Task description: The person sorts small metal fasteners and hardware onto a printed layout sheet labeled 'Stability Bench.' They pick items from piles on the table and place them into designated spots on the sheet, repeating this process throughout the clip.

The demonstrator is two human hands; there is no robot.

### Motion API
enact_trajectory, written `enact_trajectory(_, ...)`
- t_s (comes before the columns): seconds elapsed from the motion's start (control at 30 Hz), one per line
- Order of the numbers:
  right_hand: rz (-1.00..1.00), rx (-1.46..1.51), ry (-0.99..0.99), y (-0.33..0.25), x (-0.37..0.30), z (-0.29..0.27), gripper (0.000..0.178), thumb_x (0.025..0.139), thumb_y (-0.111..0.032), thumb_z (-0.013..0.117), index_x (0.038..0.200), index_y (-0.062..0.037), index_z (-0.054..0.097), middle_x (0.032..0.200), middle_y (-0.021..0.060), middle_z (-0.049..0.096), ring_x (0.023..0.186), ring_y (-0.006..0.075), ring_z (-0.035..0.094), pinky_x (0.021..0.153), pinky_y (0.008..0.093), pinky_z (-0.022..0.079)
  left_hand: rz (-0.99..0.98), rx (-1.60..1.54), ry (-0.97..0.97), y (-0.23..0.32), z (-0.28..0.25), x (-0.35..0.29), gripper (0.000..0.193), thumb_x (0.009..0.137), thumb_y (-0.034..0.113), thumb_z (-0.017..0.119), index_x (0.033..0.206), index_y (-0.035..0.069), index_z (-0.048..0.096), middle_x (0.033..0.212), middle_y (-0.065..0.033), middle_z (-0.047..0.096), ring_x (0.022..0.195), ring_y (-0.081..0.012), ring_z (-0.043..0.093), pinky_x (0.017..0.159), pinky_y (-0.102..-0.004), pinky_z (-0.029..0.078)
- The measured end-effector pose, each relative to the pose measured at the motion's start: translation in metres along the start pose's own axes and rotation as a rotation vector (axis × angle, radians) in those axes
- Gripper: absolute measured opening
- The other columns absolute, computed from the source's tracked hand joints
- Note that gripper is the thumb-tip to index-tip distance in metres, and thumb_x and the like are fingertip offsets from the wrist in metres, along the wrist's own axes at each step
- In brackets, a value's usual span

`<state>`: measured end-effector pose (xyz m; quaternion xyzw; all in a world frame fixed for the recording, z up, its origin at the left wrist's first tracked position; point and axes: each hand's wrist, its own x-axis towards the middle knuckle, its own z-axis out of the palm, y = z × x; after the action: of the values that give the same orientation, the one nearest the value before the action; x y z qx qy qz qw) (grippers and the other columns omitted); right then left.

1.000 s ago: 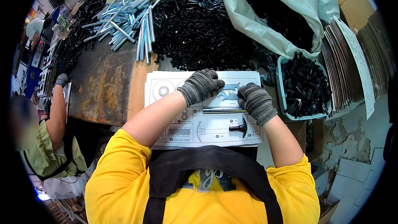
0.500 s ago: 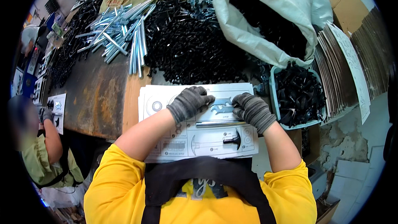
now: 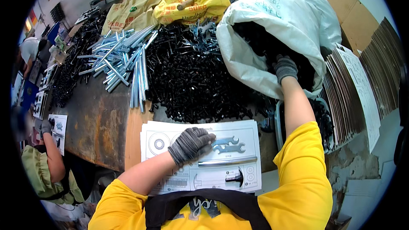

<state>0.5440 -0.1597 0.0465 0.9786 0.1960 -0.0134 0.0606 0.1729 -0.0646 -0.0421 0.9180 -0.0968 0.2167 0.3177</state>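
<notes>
My left hand [image 3: 190, 145], in a grey striped glove, rests over a printed parts sheet [image 3: 149, 153] with its fingers curled together. Whatever those fingers hold, if anything, is hidden. Beside its fingertips lie two silver open-end wrenches [image 3: 230, 148]. Below them on the sheet are a silver metal tube [image 3: 228, 161] and a black T-shaped part [image 3: 237, 178]. My right hand [image 3: 285, 68], gloved the same way, reaches into the mouth of a white woven sack [image 3: 247, 68] holding dark parts. Its fingers are mostly lost in the shadow there.
A large pile of black bolts [image 3: 191, 81] lies beyond the sheet, with silver tubes [image 3: 138, 77] to its left. Yellow sacks [image 3: 191, 4] stand behind. Under the white sack is a tub of black parts [image 3: 279, 123]; stacked cardboard sheets [image 3: 347, 98] stand right. Another person [image 3: 47, 166] works at left.
My right hand has left the wrenches and gone up and right into the white sack. The left hand stays over the sheet, now beside the wrenches' left ends. The view has shifted.
</notes>
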Motion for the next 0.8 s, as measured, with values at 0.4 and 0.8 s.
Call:
enact_trajectory(0.4, 0.024, -0.009, -0.060, 0.001, 0.058, 0.034, 0.042, 0.084, -0.041, 0.044, 0.115, -0.0154, 0.057, 0.121, 0.0118, 0.052, 0.111, 0.0255, 0.051, 0.092, 0.0377, 0.040, -0.031, -0.024, -0.007, 0.001, 0.000, 0.002, 0.016, 0.070, 0.009, 0.062, 0.086, 0.004, 0.061, 0.068, -0.0109, 0.057, 0.061, -0.0276, 0.057, 0.055, -0.0374, 0.047)
enact_trajectory(0.8, -0.443, 1.217, -0.218, -0.010, -0.140, 0.014, 0.031, 0.076, -0.018, 0.062, 0.098, 0.0034, 0.059, 0.083, 0.0137, 0.062, 0.072, 0.0190, 0.059, 0.064, 0.0279, 0.049, -0.454, -0.769, 0.082, 0.000, 0.001, 0.000, 0.050, 0.080, 0.010, 0.060, 0.125, 0.003, 0.038, 0.105, -0.0098, 0.054, 0.091, -0.0170, 0.054, 0.084, -0.0314, 0.046)
